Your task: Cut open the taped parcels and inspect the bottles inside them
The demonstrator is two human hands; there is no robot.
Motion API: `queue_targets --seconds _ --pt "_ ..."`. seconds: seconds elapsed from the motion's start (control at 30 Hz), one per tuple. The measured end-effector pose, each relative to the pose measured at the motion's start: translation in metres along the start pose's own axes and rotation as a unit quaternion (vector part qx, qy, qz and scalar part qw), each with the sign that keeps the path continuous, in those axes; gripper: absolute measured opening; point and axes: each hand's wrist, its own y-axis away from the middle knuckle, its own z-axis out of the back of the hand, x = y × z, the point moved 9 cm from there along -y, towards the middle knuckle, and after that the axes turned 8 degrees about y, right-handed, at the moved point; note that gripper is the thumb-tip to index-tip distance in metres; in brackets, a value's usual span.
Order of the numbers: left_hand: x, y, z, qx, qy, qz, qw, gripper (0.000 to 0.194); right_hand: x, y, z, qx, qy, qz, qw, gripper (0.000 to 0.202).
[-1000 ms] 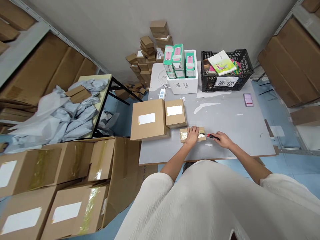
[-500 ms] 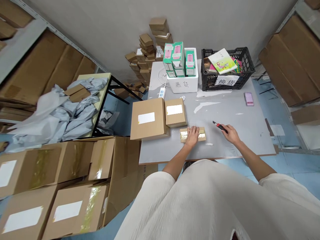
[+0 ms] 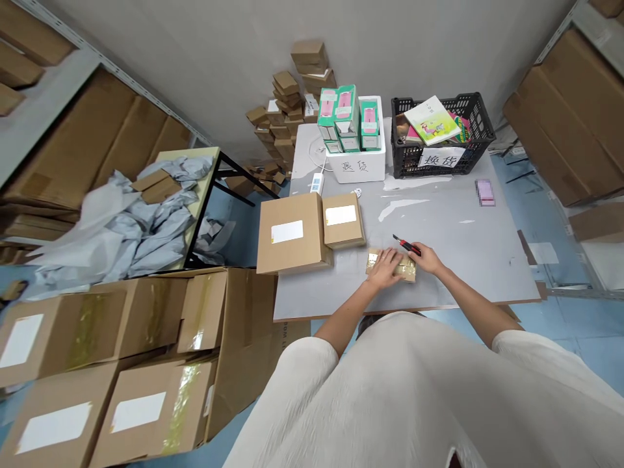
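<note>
A small cardboard box (image 3: 409,268) banded with shiny tape lies near the table's front edge. My left hand (image 3: 385,268) rests over its left and middle part, palm down with fingers stretched out. In my right hand (image 3: 427,258), closed around the handle, is a red and black utility knife (image 3: 407,245). Its blade is out and points up and to the left, above the box's far edge. The right hand is close to the box's right end; whether it touches the box I cannot tell.
Two labelled cartons, a larger one (image 3: 288,253) and a smaller one (image 3: 341,234), stand left on the grey table (image 3: 478,260). Behind are a white foam bin (image 3: 359,168) of green boxes and a black crate (image 3: 404,162) with books. Open carton (image 3: 244,338) lower left.
The small box and my left hand have shifted right. My right hand has brought the knife leftward, from apart on the table to beside the box.
</note>
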Motion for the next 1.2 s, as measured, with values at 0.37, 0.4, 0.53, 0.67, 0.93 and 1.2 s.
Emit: queue_targets --seconds 0.37,0.4,0.53,0.67,0.93,1.2 --pt "0.033 0.012 0.026 -0.056 -0.077 0.096 0.991 0.067 -0.021 0.02 -0.001 -0.026 0.002 -0.065 0.998 0.04" --pt "0.035 0.01 0.028 -0.058 -0.081 0.105 0.99 0.064 -0.024 0.024 0.0 -0.034 0.007 -0.075 0.997 0.041" --pt "0.045 0.002 0.036 -0.058 -0.086 0.138 0.985 0.053 -0.031 0.039 -0.006 -0.027 0.017 -0.095 0.995 0.043" --pt "0.046 -0.004 0.042 -0.056 -0.072 0.157 0.983 0.037 -0.027 0.038 -0.011 0.002 0.001 -0.071 0.997 0.04" --pt "-0.013 -0.019 0.004 -0.059 -0.021 0.113 0.992 0.046 0.012 -0.038 0.028 -0.044 0.097 0.032 0.994 0.041" --pt "-0.032 -0.027 -0.016 -0.062 -0.048 0.169 0.983 0.081 0.042 -0.068 0.015 0.046 0.205 0.077 0.975 0.034"
